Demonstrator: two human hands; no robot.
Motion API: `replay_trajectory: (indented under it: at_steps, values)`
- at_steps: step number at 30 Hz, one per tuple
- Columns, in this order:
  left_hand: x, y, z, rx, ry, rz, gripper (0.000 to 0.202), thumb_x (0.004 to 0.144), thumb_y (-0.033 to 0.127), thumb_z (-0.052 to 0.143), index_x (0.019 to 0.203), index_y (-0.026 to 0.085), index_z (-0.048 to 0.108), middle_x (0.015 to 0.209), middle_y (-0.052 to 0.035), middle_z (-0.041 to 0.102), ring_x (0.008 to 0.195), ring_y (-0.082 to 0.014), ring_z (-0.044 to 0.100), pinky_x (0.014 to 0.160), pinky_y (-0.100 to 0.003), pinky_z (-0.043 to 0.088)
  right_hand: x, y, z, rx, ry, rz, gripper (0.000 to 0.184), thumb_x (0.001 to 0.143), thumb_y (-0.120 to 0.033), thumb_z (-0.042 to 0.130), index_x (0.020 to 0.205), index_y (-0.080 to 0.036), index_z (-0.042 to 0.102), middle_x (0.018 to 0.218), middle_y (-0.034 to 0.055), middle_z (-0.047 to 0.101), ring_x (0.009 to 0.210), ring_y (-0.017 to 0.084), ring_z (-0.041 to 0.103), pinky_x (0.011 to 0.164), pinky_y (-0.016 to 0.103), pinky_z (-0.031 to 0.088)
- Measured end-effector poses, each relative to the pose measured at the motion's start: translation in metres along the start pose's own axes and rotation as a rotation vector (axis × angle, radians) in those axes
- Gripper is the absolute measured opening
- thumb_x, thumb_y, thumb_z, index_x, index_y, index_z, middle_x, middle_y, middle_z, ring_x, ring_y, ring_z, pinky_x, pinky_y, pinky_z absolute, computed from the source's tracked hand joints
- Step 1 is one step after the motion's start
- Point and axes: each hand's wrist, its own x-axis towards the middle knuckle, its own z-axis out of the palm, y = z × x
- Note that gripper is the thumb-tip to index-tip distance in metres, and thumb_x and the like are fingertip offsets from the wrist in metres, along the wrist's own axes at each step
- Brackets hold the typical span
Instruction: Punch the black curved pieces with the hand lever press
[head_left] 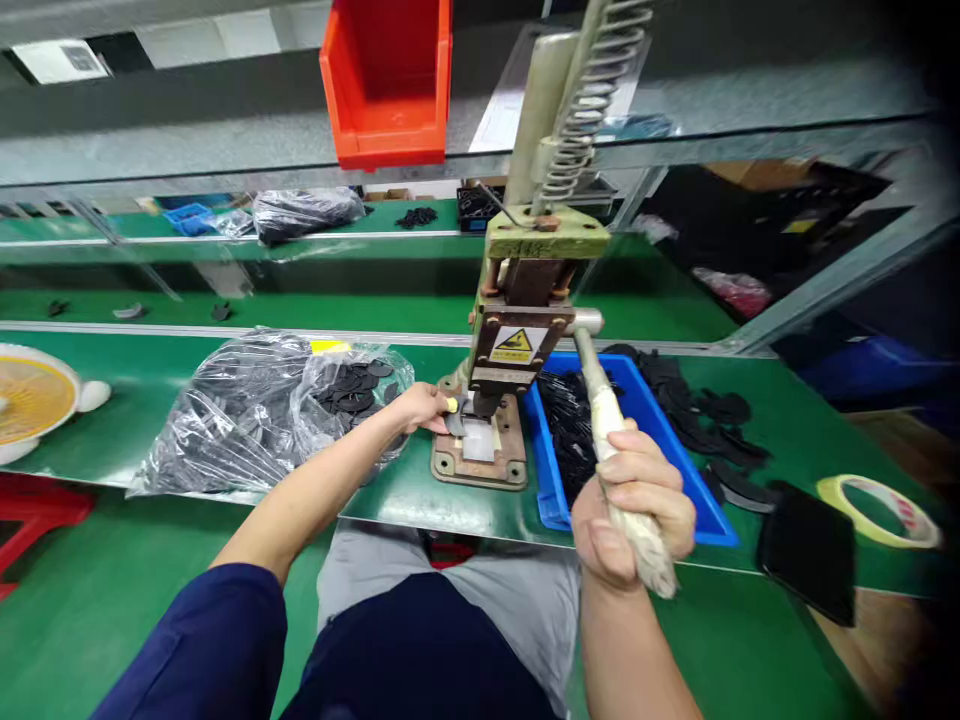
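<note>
My right hand (637,495) is wrapped round the tape-covered lever (609,420) of a hand press (517,330). At the press base (448,465), my left hand (424,408) pinches a thin dark grey piece (455,420) under the press head, with a bit of yellow at a fingertip. A pale plate (478,440) lies on the base just right of that piece. Left of the press, a clear plastic bag (232,410) spills flat black pieces (356,388). The blue bin (667,450) behind the lever holds many thin black parts.
More black pieces (705,420) lie right of the bin, near a dark phone-like slab (808,550) and a yellow tape roll (877,510). A round fan (34,400) sits at the far left. A red-orange bin (390,150) hangs above, beside the press's tall spring (592,100).
</note>
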Motion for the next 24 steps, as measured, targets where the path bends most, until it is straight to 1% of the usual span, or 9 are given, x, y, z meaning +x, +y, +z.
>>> replay_trajectory:
  at_steps: [3, 6, 9, 11, 13, 16, 18, 20, 24]
  values:
    - [0.006, 0.002, -0.028, -0.040, 0.105, 0.024, 0.012, 0.084, 0.013, 0.070, 0.079, 0.012, 0.060, 0.062, -0.0006, 0.065, 0.047, -0.0107, 0.064, 0.055, -0.021, 0.057, 0.001, -0.002, 0.001, -0.001, 0.013, -0.007, 0.018, 0.062, -0.030, 0.066, 0.076, -0.022, 0.058, 0.078, 0.0002, 0.062, 0.096, 0.025, 0.066, 0.102, 0.053, 0.048]
    - [0.009, -0.003, -0.067, 0.018, 0.227, 0.058, 0.002, 0.087, 0.011, 0.064, 0.087, 0.011, 0.063, 0.064, -0.0004, 0.066, 0.051, -0.0099, 0.065, 0.059, -0.020, 0.057, 0.001, -0.001, 0.004, -0.003, 0.061, -0.021, 0.015, 0.063, -0.031, 0.065, 0.073, -0.023, 0.057, 0.074, -0.0007, 0.060, 0.091, 0.025, 0.066, 0.100, 0.053, 0.049]
    - [0.009, -0.016, -0.107, 0.271, 0.355, 0.105, 0.012, 0.085, 0.009, 0.061, 0.095, 0.012, 0.068, 0.067, -0.0020, 0.068, 0.060, -0.0124, 0.068, 0.065, -0.021, 0.057, 0.001, 0.001, 0.009, 0.008, 0.122, -0.028, 0.016, 0.063, -0.033, 0.065, 0.070, -0.024, 0.054, 0.071, -0.0010, 0.056, 0.087, 0.024, 0.065, 0.099, 0.053, 0.049]
    - [0.009, -0.026, -0.123, 0.519, 0.383, 0.198, 0.020, 0.082, 0.006, 0.062, 0.098, 0.013, 0.071, 0.078, -0.0048, 0.073, 0.073, -0.0153, 0.072, 0.074, -0.023, 0.057, 0.000, 0.002, 0.012, 0.019, 0.140, -0.026, 0.018, 0.064, -0.034, 0.067, 0.069, -0.024, 0.053, 0.069, -0.0006, 0.054, 0.086, 0.025, 0.065, 0.099, 0.053, 0.049]
    - [0.010, -0.033, -0.129, 0.752, 0.346, 0.352, 0.028, 0.079, 0.004, 0.063, 0.103, 0.014, 0.073, 0.095, -0.0071, 0.076, 0.089, -0.0182, 0.072, 0.085, -0.025, 0.055, 0.000, 0.002, 0.012, 0.009, 0.144, -0.029, 0.018, 0.065, -0.035, 0.067, 0.068, -0.025, 0.052, 0.069, -0.0005, 0.053, 0.084, 0.025, 0.064, 0.099, 0.054, 0.049]
    - [0.014, -0.036, -0.121, 1.005, 0.232, 0.551, 0.036, 0.078, 0.007, 0.066, 0.112, 0.017, 0.074, 0.113, -0.0085, 0.074, 0.106, -0.0222, 0.068, 0.098, -0.029, 0.051, -0.001, 0.002, 0.010, -0.026, 0.124, -0.014, 0.017, 0.066, -0.036, 0.066, 0.069, -0.026, 0.053, 0.070, -0.0003, 0.054, 0.085, 0.026, 0.063, 0.099, 0.057, 0.048]
    - [0.019, -0.033, -0.113, 1.123, 0.177, 0.591, 0.033, 0.078, 0.010, 0.068, 0.109, 0.016, 0.075, 0.116, -0.0109, 0.072, 0.109, -0.0244, 0.066, 0.100, -0.030, 0.050, -0.001, 0.000, 0.009, -0.039, 0.112, -0.008, 0.016, 0.065, -0.035, 0.066, 0.069, -0.026, 0.053, 0.071, -0.0002, 0.054, 0.086, 0.026, 0.063, 0.099, 0.058, 0.047]
    - [0.023, -0.029, -0.107, 1.182, 0.153, 0.576, 0.027, 0.076, 0.009, 0.068, 0.102, 0.013, 0.076, 0.113, -0.0136, 0.070, 0.107, -0.0255, 0.065, 0.097, -0.031, 0.050, 0.000, -0.001, 0.008, -0.044, 0.101, -0.008, 0.015, 0.064, -0.033, 0.065, 0.070, -0.025, 0.054, 0.070, -0.0001, 0.055, 0.085, 0.026, 0.062, 0.098, 0.059, 0.047]
    - [0.029, -0.025, -0.104, 1.107, 0.148, 0.600, 0.024, 0.069, 0.006, 0.072, 0.091, 0.014, 0.075, 0.103, -0.0115, 0.069, 0.105, -0.0258, 0.063, 0.094, -0.032, 0.050, 0.001, -0.004, 0.008, -0.043, 0.079, 0.004, 0.015, 0.064, -0.030, 0.065, 0.072, -0.023, 0.055, 0.071, -0.0001, 0.055, 0.084, 0.025, 0.062, 0.097, 0.058, 0.047]
